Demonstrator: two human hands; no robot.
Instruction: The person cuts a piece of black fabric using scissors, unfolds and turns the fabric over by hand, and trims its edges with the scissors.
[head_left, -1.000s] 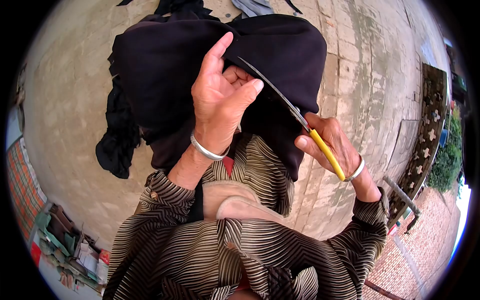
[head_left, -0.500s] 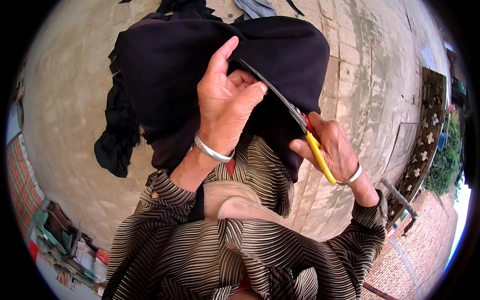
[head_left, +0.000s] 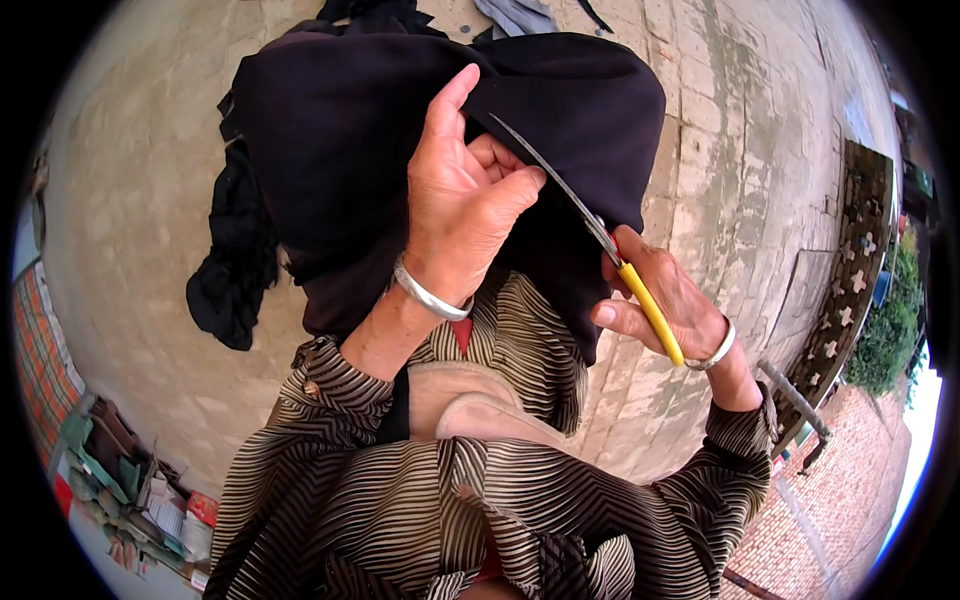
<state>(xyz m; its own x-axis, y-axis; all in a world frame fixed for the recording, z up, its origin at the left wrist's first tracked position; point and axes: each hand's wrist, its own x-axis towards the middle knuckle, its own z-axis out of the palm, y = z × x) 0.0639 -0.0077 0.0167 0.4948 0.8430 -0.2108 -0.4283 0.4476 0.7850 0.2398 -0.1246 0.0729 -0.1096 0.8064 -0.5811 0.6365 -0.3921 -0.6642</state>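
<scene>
Black cloth is draped over my lap and knees. My left hand, with a silver bangle at its wrist, is over the cloth. One of its fingers points up while the thumb and the curled fingers close on dark cloth; the pinched edge is mostly hidden. My right hand grips scissors with yellow and red handles. Their long blades slant up and left past my left thumb tip, over the cloth. The blades look nearly together, seen almost edge-on.
A crumpled black cloth piece lies on the concrete floor at the left. Grey cloth lies beyond my knees. Piled household items are at lower left. A patterned low wall and a metal pipe stand at the right.
Both hands and the scissors have shifted slightly to the right. The scissors' red handle part shows less than before. My left hand keeps its pinch.
</scene>
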